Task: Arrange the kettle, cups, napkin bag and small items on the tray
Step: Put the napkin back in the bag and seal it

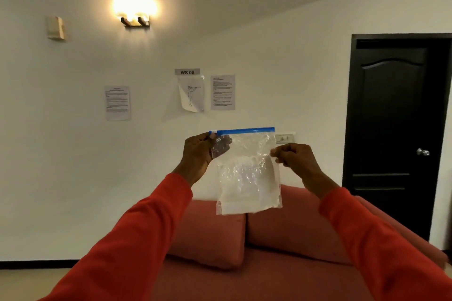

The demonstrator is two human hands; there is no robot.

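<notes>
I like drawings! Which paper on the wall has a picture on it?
The middle paper, right under the WS 06 sign. It shows a line drawing of a standing figure. The left paper and right paper hold only text.

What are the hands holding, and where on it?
A clear napkin bag: left hand pinches its top left corner, right hand its right edge.

There was one clear plastic zip bag with a blue seal point(247, 171), two hands, three printed wall sheets, one lit wall lamp point(135, 5).

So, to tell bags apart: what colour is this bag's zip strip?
Blue zip strip, clearest in the head view.
</notes>
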